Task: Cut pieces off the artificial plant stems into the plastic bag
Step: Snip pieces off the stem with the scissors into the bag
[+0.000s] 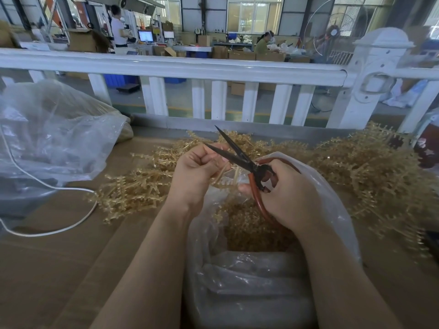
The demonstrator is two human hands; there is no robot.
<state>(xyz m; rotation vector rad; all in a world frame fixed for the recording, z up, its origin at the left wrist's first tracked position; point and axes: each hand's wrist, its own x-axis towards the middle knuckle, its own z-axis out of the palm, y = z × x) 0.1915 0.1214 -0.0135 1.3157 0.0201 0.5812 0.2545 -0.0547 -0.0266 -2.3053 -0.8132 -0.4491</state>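
Note:
My left hand (193, 172) pinches a thin tan artificial plant stem (219, 175) over the mouth of a clear plastic bag (332, 210). My right hand (289, 193) grips the red handles of dark-bladed scissors (234, 153), whose blades stand apart and point up and left past my left fingers. The bag holds a heap of cut golden pieces (251, 229). Uncut golden stems lie in a pile on the left (133, 188) and a larger pile on the right (380, 172).
The work surface is brown cardboard (71, 269). A large clear bag (52, 134) sits at the left with a white cord (59, 188) running past it. A white railing (213, 67) borders the far edge, with people working beyond.

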